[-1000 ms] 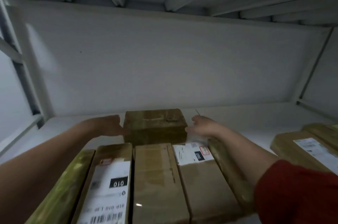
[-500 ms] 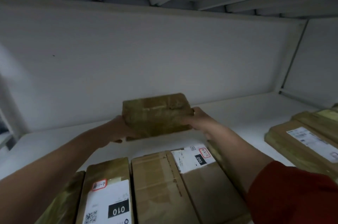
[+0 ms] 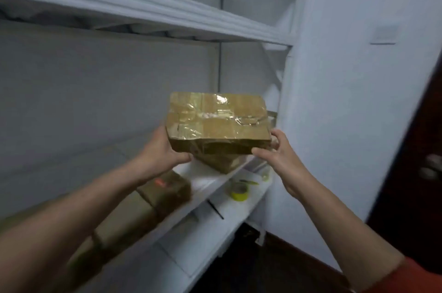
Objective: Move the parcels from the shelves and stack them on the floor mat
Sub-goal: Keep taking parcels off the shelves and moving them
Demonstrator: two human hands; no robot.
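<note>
Above shelf [image 3: 207,174], left hand [image 3: 164,154], right hand [image 3: 280,157] grip parcel [image 3: 217,123].

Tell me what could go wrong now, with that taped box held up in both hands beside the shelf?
1. The taped parcel is wrapped in glossy tape, and the left hand and right hand hold it only at its lower corners, so the grip might slip.
2. It hangs just above another parcel lying near the front edge of the shelf; a bump might knock that one off.
</note>
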